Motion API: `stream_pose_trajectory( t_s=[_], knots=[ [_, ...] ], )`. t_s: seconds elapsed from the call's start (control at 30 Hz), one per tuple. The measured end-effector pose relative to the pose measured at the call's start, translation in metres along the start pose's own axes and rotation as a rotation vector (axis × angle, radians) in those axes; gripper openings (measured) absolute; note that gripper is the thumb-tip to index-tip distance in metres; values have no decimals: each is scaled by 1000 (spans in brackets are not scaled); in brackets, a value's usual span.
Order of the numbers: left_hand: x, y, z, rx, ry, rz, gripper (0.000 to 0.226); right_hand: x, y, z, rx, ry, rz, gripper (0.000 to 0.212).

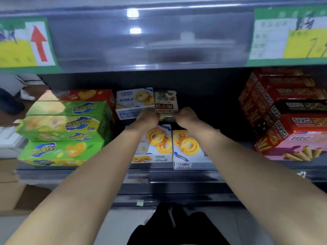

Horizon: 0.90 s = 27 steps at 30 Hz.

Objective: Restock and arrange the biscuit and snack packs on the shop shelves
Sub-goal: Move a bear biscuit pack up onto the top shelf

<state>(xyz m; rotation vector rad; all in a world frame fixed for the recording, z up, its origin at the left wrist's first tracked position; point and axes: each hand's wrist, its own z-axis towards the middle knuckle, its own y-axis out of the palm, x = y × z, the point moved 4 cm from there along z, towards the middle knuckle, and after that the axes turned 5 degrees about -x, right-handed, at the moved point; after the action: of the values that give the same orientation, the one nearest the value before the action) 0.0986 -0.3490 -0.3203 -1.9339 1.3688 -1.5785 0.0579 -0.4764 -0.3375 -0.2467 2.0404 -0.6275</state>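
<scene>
Both my arms reach deep into the middle shelf. My left hand and my right hand grip the lower corners of a small beige and brown snack pack standing upright at the back. A white butter-cookie box stands just left of it. Two more white cookie boxes lie flat at the shelf front, under my forearms.
Stacked green biscuit boxes with a red box on top fill the left side. Red, black and pink wafer-roll boxes are piled on the right. The upper shelf's price rail hangs overhead. A dark gap lies right of the held pack.
</scene>
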Motion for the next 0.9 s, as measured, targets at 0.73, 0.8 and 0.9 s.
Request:
stream_pose_trajectory(
  t_s=[0.73,0.8,0.9],
  knots=[
    [62,6,-121,299,177,-357,29,2,-61,-100,309,-200,847,34],
    [69,9,-146,382,135,-287,14,12,-71,-130,250,-252,845,34],
    [85,20,-180,383,180,-122,44,29,-83,-173,96,-297,779,40]
  ],
)
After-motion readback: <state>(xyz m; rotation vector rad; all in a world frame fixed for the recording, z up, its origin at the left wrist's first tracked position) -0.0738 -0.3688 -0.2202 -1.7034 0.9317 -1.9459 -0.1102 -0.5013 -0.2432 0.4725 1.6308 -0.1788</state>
